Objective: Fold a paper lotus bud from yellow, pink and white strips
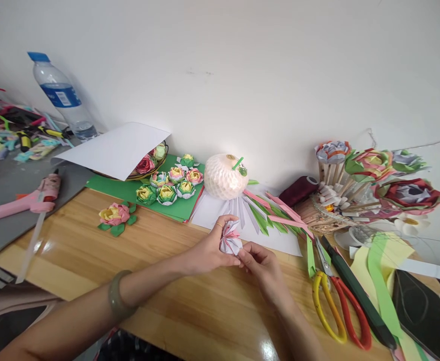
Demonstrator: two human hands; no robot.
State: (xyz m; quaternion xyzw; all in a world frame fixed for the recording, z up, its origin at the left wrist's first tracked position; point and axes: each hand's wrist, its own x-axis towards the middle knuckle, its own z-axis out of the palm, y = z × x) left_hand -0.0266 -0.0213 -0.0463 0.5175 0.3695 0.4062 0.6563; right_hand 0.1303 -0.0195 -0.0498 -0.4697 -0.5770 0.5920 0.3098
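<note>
A white and pink folded paper flower [230,239] is held up over the wooden table, near its middle. My left hand [208,250] grips it from the left, with the fingers closed around its side. From the lower right, my right hand [259,265] pinches the flower's lower edge between thumb and fingertips. Just behind the hands lie strips of white folded paper [238,208] on a white sheet, with pink paper strips [287,210] and green folded strips [259,218] to their right. A finished pink and yellow paper flower [115,214] with green leaves rests to the left.
Several paper flowers [166,194] sit on green paper [130,193] beside a round, white textured object [225,176]. Scissors [331,296] and a dark green cutter [359,291] lie at right, near a basket [313,213] with stemmed flowers. A pink glue gun [35,200] and water bottle [62,95] stand left.
</note>
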